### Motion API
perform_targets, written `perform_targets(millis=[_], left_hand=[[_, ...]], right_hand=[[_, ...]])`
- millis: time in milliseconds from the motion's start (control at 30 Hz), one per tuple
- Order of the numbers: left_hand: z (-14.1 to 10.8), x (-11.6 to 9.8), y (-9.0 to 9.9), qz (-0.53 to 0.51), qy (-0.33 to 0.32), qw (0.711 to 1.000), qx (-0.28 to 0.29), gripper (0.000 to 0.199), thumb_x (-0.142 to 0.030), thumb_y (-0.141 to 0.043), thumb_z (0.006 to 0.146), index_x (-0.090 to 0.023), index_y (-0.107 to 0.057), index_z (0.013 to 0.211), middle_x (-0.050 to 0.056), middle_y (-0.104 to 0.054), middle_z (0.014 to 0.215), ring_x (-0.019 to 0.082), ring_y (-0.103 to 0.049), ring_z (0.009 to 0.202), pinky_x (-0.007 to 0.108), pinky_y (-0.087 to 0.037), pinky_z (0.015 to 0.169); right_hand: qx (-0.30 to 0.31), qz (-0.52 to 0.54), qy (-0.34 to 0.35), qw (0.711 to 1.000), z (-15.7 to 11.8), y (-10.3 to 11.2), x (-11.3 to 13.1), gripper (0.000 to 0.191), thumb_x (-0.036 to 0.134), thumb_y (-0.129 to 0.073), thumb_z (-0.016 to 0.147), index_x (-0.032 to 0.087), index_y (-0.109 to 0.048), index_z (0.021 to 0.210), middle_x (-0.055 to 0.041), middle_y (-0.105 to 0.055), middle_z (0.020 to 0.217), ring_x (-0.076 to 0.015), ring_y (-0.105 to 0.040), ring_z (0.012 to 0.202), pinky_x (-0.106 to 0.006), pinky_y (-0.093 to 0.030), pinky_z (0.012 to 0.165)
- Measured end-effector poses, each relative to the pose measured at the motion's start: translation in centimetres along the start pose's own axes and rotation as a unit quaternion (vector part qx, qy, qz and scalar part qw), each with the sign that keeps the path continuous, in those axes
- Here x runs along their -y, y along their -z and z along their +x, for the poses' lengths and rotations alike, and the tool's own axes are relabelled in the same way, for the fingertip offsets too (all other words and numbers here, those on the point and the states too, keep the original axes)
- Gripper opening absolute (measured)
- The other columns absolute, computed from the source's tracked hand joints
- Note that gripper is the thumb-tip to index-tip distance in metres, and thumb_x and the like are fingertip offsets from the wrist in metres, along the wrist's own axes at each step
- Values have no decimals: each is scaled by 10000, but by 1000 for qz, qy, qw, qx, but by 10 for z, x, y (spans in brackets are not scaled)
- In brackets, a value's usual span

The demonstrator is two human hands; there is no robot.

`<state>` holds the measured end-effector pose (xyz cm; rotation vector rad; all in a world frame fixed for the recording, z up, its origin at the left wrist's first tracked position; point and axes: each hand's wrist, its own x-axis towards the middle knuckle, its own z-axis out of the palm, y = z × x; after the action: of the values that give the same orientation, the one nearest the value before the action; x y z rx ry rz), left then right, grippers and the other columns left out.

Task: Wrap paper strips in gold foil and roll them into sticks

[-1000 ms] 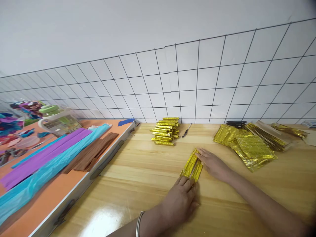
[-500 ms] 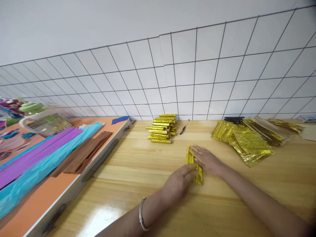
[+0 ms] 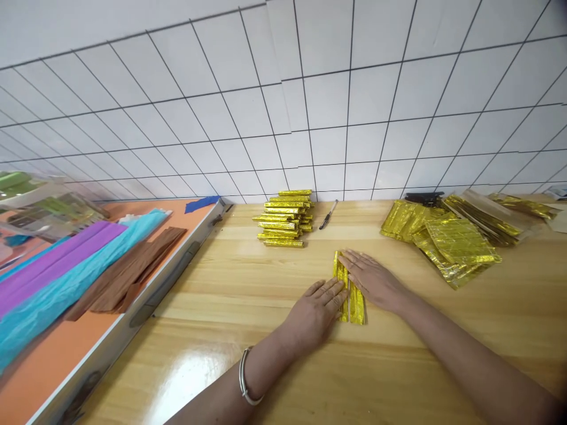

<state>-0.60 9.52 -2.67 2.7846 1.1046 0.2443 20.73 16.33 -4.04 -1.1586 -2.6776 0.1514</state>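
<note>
Two narrow gold foil strips lie side by side on the wooden table, a left strip [image 3: 340, 270] and a right strip [image 3: 357, 306], with a thin gap between them near the bottom. My left hand [image 3: 316, 313], with a silver bangle at the wrist, lies flat with its fingertips on the left strip. Over the upper part of the strips rests my right hand [image 3: 372, 280], fingers stretched out and pointing left. Part of each strip is hidden under the fingers. Neither hand grips anything.
Stacked gold foil rolls [image 3: 286, 218] and a pen [image 3: 328, 215] lie near the tiled wall. At right are gold foil sheets [image 3: 460, 239] and a black item [image 3: 424, 199]. A white-edged orange board [image 3: 88, 360] at left bears purple, blue and brown crepe paper [image 3: 133, 268].
My left hand has shifted slightly left and flattened onto the left strip, showing more of the right strip and the gap. The camera view has tilted and moved closer.
</note>
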Motion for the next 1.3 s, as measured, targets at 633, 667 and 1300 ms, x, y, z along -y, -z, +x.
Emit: perform_targets(millis=[633, 667, 1300], left_hand=[[3, -7, 7, -4, 14, 1000, 11, 451, -305, -330, 920, -198, -312, 1357, 53, -324, 1429, 185, -290, 1315, 375, -218, 1090], [3, -7, 7, -2, 13, 1000, 12, 447, -303, -328, 920, -205, -314, 1356, 54, -318, 1432, 188, -291, 1315, 378, -225, 1085], [1, -4, 5, 5, -6, 1000, 15, 448, -272, -341, 909, -235, -328, 1355, -5, -301, 1440, 193, -255, 1329, 386, -202, 1080]], right_hand=[[-8, -55, -21, 998, 1, -6, 11, 559, 100, -331, 824, 148, -294, 1380, -96, -274, 1454, -216, -225, 1335, -426, -258, 1077], [-7, -54, -21, 998, 2, -6, 11, 555, 105, -332, 826, 147, -298, 1379, -97, -273, 1454, -218, -224, 1335, -426, -259, 1077], [13, -28, -23, 999, 2, -4, 9, 557, 124, -335, 821, 135, -302, 1377, -96, -252, 1463, -205, -201, 1343, -418, -220, 1093]])
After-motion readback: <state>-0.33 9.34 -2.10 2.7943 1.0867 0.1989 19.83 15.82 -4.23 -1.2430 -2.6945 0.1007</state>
